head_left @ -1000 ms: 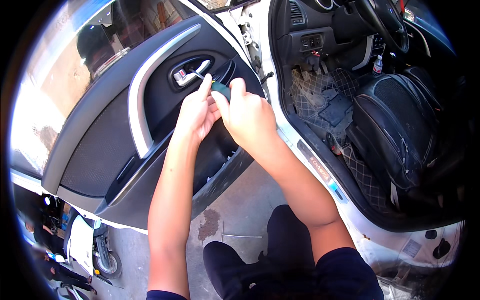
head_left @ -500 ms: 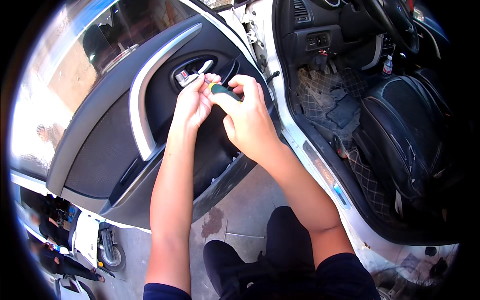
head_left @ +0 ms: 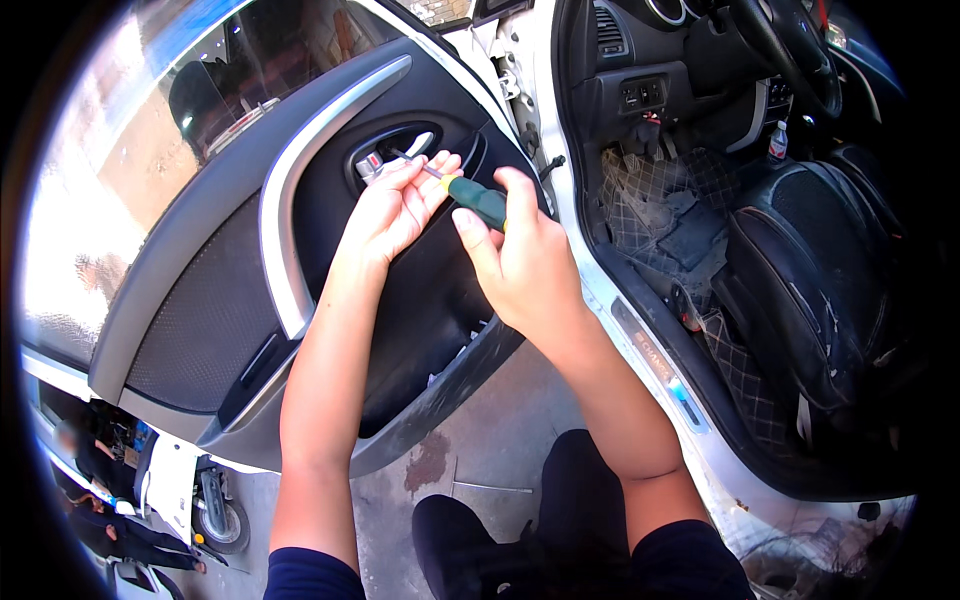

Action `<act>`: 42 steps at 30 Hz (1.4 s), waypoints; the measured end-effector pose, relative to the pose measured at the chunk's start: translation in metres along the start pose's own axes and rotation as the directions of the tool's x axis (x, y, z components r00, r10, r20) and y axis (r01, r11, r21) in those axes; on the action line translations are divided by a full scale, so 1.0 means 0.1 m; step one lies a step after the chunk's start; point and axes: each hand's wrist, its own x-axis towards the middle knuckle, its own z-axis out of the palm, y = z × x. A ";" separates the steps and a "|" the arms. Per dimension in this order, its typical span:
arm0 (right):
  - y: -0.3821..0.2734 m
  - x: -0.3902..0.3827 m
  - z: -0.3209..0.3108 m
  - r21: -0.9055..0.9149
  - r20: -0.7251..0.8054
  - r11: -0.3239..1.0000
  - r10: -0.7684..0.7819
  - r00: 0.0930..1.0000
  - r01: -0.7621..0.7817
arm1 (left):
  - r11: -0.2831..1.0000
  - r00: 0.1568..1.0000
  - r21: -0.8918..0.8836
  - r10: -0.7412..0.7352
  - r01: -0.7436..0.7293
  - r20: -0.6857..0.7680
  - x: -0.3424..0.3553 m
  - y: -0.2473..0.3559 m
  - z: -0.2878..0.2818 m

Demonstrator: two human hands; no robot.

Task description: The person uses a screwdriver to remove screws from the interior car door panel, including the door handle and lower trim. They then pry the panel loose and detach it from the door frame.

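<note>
A green screwdriver [head_left: 473, 200] with a yellow collar points into the recess around the silver inner door handle [head_left: 368, 166] on the black door panel [head_left: 180, 340]. My right hand [head_left: 530, 270] grips its handle from the right, index finger raised along it and thumb below. My left hand [head_left: 395, 215] is turned palm up just below the recess, fingers curled loosely and thumb at the metal shaft near the tip. The tip itself is too small to make out.
The white door sill [head_left: 650, 360] borders the cabin with black seat [head_left: 800, 280], steering wheel [head_left: 785, 55], mat [head_left: 650, 200] and bottle [head_left: 777, 140]. A scooter [head_left: 175, 480] and two people [head_left: 130, 535] are at lower left, beyond the door. Concrete floor [head_left: 420, 400] lies below.
My right hand has moved down and right along with the screwdriver's handle. My left hand's fingers have loosened and turned more palm up. The view has shifted slightly.
</note>
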 end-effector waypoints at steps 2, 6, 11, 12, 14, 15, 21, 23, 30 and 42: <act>0.11 0.02 0.03 -0.056 0.038 0.994 -0.096 0.995 0.098 | 0.999 0.996 0.005 0.054 -0.053 -0.068 -0.03 -0.04 0.05; 0.11 0.00 0.05 -0.168 -0.074 0.927 -0.352 0.933 0.336 | 0.999 1.000 0.028 0.024 -0.025 0.014 -0.01 0.00 0.02; 0.19 -0.04 0.09 -0.122 -0.088 0.938 -0.336 0.938 0.325 | 0.994 0.994 0.089 0.067 -0.059 -0.089 -0.06 -0.02 0.12; 0.20 -0.05 0.09 -0.116 -0.092 0.939 -0.334 0.938 0.323 | 0.994 0.993 0.092 0.067 -0.058 -0.101 -0.07 -0.03 0.13; 0.23 -0.06 0.08 -0.101 -0.100 0.942 -0.330 0.939 0.321 | 0.995 0.996 0.093 0.051 -0.044 -0.073 -0.05 -0.03 0.09; 0.24 -0.06 0.06 -0.105 -0.094 0.941 -0.330 0.939 0.320 | 0.995 0.997 0.093 0.044 -0.039 -0.056 -0.04 -0.03 0.10; 0.25 -0.08 0.02 -0.086 -0.086 0.943 -0.329 0.941 0.321 | 0.997 0.998 0.073 0.037 -0.033 -0.056 -0.09 -0.04 0.09; 0.19 -0.01 -0.06 -0.050 -0.105 0.933 -0.359 0.928 0.355 | 0.998 1.000 0.063 0.009 -0.007 -0.025 -0.10 -0.06 -0.01; 0.11 0.36 -0.25 0.057 0.394 0.987 0.118 0.911 -0.153 | 0.997 0.997 0.048 0.065 -0.063 -0.050 -0.10 -0.05 0.03; -0.18 0.27 -0.10 0.149 0.153 0.986 0.054 0.987 -0.077 | 0.999 1.000 0.011 0.031 -0.031 -0.006 -0.08 -0.03 0.09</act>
